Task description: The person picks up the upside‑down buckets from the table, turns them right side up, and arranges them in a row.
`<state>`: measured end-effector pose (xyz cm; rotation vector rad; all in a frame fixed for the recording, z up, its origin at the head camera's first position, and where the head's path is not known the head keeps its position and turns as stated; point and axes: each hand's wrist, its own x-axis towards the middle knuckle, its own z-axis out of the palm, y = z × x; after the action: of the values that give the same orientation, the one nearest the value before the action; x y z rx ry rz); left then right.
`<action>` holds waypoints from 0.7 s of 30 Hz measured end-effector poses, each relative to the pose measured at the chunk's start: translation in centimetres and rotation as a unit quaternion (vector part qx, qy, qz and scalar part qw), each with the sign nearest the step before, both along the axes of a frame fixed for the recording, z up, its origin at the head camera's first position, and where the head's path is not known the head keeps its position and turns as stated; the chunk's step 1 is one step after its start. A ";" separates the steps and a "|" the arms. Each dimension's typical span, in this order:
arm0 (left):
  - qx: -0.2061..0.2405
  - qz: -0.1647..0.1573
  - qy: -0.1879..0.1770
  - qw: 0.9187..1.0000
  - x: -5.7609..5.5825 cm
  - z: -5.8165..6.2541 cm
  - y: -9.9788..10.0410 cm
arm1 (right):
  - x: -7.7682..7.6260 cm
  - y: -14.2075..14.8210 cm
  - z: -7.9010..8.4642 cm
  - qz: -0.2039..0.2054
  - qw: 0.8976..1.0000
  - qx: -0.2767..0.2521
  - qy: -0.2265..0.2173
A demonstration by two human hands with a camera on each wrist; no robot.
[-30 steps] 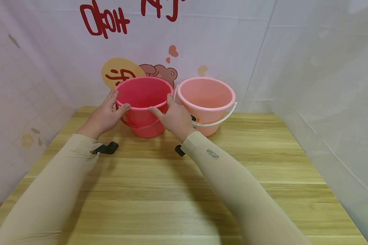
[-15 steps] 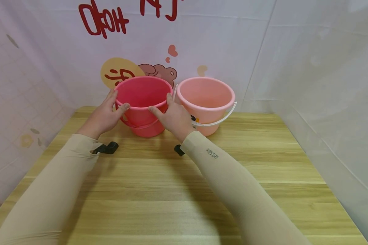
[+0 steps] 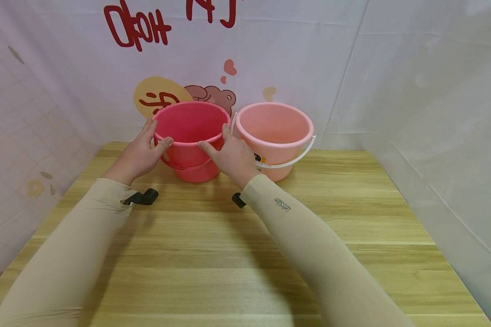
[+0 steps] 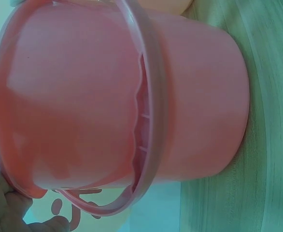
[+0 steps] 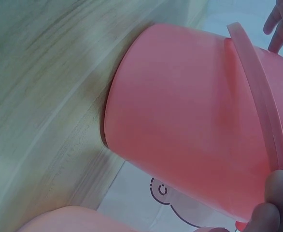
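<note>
A deep pink bucket (image 3: 194, 159) stands upright on the table, its handle (image 4: 153, 116) hanging down at the front. My left hand (image 3: 137, 154) holds its rim from the left side, thumb at the front and fingers around the side. On the opposite side my right hand (image 3: 235, 156) grips the rim the same way, its fingertips (image 5: 279, 186) close to the handle's end in the right wrist view. Just to the right stands a pale pink bucket (image 3: 274, 156), upright, with a white handle (image 3: 288, 162) lowered in front. The inside bottoms of both buckets are out of sight.
Both buckets stand at the back of the wooden table (image 3: 212, 254), close to a printed white cloth backdrop (image 3: 303, 50). More cloth hangs along the left and right sides. Dark wrist mounts (image 3: 143, 197) stick out below the sleeves.
The hands and both buckets stay in place. Only the head view shifts very slightly.
</note>
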<state>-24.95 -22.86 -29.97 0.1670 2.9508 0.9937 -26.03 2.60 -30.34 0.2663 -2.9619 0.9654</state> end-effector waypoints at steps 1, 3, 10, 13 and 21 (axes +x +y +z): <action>0.000 0.000 -0.001 1.000 0.0 0.0 0.0 | 0.0 0.0 0.0 0.000 1.000 0.000 -0.001; 0.001 -0.001 -0.002 1.000 0.0 0.0 0.0 | -0.1 0.0 0.0 0.001 1.000 0.001 -0.002; 0.008 -0.010 -0.009 1.000 -0.4 -0.1 -0.4 | -0.4 -0.2 0.4 0.006 1.000 0.012 -0.011; 0.014 -0.012 -0.016 1.000 -0.5 -0.2 -0.7 | -0.3 -0.4 0.5 0.011 1.000 0.012 -0.015; 0.042 -0.021 0.021 0.999 0.4 -0.3 -0.9 | 1.3 0.5 1.4 0.043 0.999 -0.003 0.031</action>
<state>-24.53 -23.74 -30.22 0.2537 2.9307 1.1225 -24.73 3.09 -28.96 0.4196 -2.9131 0.9564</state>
